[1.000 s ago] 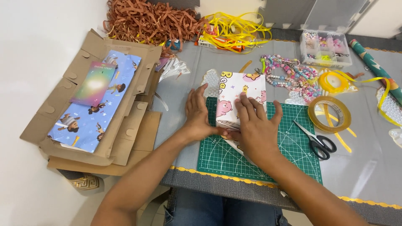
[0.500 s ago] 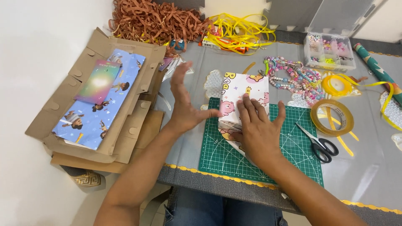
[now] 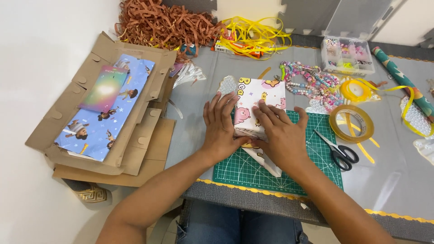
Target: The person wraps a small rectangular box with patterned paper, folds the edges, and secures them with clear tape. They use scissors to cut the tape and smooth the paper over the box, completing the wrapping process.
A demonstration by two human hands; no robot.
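Nearest, at six o'clock, the person's knees in blue jeans [image 3: 235, 226] show under the table edge [image 3: 271, 199]. Above them both forearms reach onto the green mat [image 3: 316, 167], where the parcel [image 3: 260, 106] in cartoon paper lies at the centre of the view. Half a second ago the left hand [image 3: 221, 129] was lifted off to nine o'clock of the parcel, fingers spread in the air; now it is back down, flat against the parcel's left side, fingers stretched out and not curled round anything. The right hand [image 3: 278, 135] has kept its place, palm and open fingers pressing the near end of the parcel, where a loose flap of paper [image 3: 264, 160] pokes out toward six o'clock. So the wrapping is again pinned from two sides, and the fold at the near end looks held rather than fastened. At three o'clock of the hands lie scissors [image 3: 339, 151], and just beyond them a tape roll [image 3: 351, 124]. At nine o'clock flat cardboard [image 3: 135, 149] carries a blue printed sheet [image 3: 104, 108]. Farther, at one o'clock, are beads [image 3: 312, 81] and a clear bead box [image 3: 347, 54]; at twelve yellow ribbon [image 3: 257, 36]; at eleven brown paper shred [image 3: 167, 25].
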